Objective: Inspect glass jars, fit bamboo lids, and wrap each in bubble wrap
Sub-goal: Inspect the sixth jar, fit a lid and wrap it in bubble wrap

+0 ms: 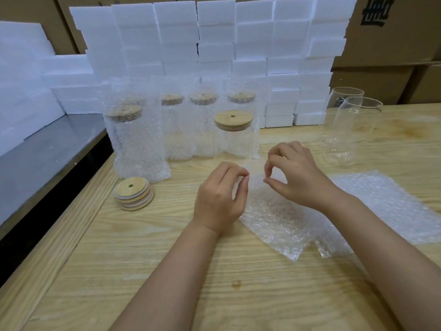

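Note:
A bubble wrap bag (269, 218) lies on the wooden table (143, 259) in front of me. My left hand (219, 199) pinches its top edge on the left, and my right hand (293, 173) pinches the same edge on the right. Just behind my hands stands a glass jar (235, 139) with a bamboo lid (233, 119), unwrapped. Several wrapped jars (136, 142) with lids stand to its left and behind it. A short stack of bamboo lids (133, 194) lies at the left. Two lidless glass jars (350, 130) stand at the right.
More bubble wrap sheets (381, 206) lie at the right under my right forearm. White foam blocks (214, 44) are piled along the back, with cardboard boxes (393, 32) behind them. A grey metal surface (47, 151) adjoins the table on the left.

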Action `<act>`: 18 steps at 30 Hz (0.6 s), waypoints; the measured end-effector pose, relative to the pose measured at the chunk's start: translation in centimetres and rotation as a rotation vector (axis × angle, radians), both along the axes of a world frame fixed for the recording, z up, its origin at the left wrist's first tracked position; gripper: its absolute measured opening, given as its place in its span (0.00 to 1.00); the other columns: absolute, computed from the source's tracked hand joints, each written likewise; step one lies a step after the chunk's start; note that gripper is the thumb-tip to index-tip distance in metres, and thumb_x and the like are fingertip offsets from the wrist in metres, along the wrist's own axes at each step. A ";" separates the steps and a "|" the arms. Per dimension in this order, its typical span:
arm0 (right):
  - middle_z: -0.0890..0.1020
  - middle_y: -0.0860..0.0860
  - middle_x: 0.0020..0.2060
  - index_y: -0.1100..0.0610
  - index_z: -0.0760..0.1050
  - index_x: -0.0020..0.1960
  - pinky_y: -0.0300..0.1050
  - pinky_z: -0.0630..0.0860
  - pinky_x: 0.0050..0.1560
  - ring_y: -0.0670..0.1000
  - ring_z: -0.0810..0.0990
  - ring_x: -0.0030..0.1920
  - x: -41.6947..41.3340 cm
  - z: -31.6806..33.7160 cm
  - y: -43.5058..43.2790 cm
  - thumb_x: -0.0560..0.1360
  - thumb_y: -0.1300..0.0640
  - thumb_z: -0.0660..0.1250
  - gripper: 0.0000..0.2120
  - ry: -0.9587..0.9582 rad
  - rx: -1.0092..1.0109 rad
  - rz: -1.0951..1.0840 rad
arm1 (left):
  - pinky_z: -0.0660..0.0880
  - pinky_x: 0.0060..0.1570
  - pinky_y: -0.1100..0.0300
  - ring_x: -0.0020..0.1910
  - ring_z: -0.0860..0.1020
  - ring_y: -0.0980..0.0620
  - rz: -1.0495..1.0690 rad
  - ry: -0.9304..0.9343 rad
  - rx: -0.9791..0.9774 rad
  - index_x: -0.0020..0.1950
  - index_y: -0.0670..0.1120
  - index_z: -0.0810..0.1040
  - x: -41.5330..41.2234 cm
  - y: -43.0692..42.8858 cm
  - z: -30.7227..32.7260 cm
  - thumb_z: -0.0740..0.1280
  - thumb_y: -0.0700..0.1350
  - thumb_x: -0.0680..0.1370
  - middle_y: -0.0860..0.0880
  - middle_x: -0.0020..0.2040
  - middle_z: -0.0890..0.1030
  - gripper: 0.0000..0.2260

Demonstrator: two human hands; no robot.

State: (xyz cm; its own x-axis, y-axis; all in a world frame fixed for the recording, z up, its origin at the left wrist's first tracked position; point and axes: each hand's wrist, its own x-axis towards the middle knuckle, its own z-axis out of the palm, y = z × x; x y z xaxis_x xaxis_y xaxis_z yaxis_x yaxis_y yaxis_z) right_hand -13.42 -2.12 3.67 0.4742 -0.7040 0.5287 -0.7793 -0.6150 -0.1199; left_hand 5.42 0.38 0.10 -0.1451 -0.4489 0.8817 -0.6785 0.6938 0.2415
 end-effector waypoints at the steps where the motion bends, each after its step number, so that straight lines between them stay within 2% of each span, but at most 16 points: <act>1: 0.78 0.50 0.45 0.58 0.76 0.43 0.45 0.60 0.56 0.55 0.74 0.51 0.0 0.3 0.1 0.70 0.61 0.74 0.07 0.015 0.014 0.020 | 0.76 0.35 0.59 0.37 0.77 0.51 0.006 -0.006 0.015 0.48 0.37 0.80 0.0 0.0 0.0 0.65 0.37 0.75 0.44 0.42 0.80 0.06; 3: 0.80 0.49 0.41 0.56 0.74 0.42 0.49 0.66 0.56 0.55 0.76 0.46 0.0 1.1 0.5 0.71 0.61 0.71 0.06 0.051 0.089 0.071 | 0.76 0.40 0.58 0.42 0.77 0.50 0.017 -0.021 0.041 0.55 0.37 0.79 0.0 0.1 0.0 0.67 0.34 0.73 0.43 0.46 0.79 0.11; 5: 0.81 0.50 0.41 0.53 0.71 0.41 0.53 0.71 0.55 0.55 0.78 0.46 0.3 2.0 1.0 0.72 0.60 0.69 0.07 0.073 0.200 0.109 | 0.75 0.46 0.56 0.48 0.75 0.47 0.051 -0.060 0.037 0.59 0.38 0.79 0.0 0.0 0.0 0.68 0.32 0.69 0.40 0.52 0.78 0.19; 7: 0.82 0.52 0.44 0.49 0.69 0.41 0.53 0.72 0.53 0.55 0.78 0.49 0.6 2.6 1.5 0.73 0.59 0.68 0.09 0.103 0.277 0.125 | 0.71 0.51 0.53 0.51 0.73 0.47 0.117 -0.103 0.006 0.55 0.41 0.82 -0.1 0.0 0.0 0.69 0.34 0.65 0.40 0.55 0.78 0.18; 10: 0.82 0.53 0.48 0.47 0.66 0.39 0.53 0.71 0.56 0.55 0.77 0.56 1.2 3.3 2.0 0.73 0.58 0.67 0.11 0.188 0.328 0.133 | 0.64 0.52 0.53 0.55 0.70 0.48 0.198 -0.146 -0.088 0.41 0.46 0.83 -0.1 0.0 0.0 0.67 0.39 0.66 0.45 0.54 0.81 0.08; 13: 0.78 0.55 0.62 0.45 0.62 0.36 0.51 0.64 0.66 0.55 0.69 0.68 1.4 3.8 2.0 0.73 0.56 0.66 0.14 0.283 0.352 0.105 | 0.59 0.50 0.52 0.54 0.71 0.51 0.262 -0.164 -0.223 0.35 0.49 0.81 -0.1 -0.1 0.1 0.66 0.40 0.66 0.53 0.49 0.83 0.06; 15: 0.68 0.53 0.73 0.45 0.61 0.35 0.47 0.55 0.71 0.52 0.58 0.76 1.3 3.9 2.0 0.74 0.55 0.65 0.15 0.327 0.357 0.093 | 0.58 0.49 0.51 0.52 0.72 0.52 0.274 -0.174 -0.271 0.34 0.50 0.80 0.0 -0.1 0.1 0.66 0.40 0.67 0.57 0.45 0.83 0.06; 18: 0.61 0.49 0.76 0.45 0.63 0.36 0.45 0.48 0.73 0.48 0.51 0.77 1.1 4.2 2.1 0.75 0.51 0.66 0.14 0.371 0.389 0.094 | 0.56 0.47 0.51 0.49 0.73 0.53 0.276 -0.216 -0.274 0.36 0.51 0.81 0.1 -0.1 0.1 0.67 0.39 0.68 0.60 0.40 0.82 0.08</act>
State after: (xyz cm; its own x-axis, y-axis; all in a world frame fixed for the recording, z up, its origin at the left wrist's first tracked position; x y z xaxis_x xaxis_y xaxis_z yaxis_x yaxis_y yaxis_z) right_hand -12.35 0.01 7.84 0.6495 -0.7600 0.0231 -0.7566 -0.6490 -0.0794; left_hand 5.53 0.26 0.17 -0.2466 -0.2507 0.9361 -0.8618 0.4985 -0.0935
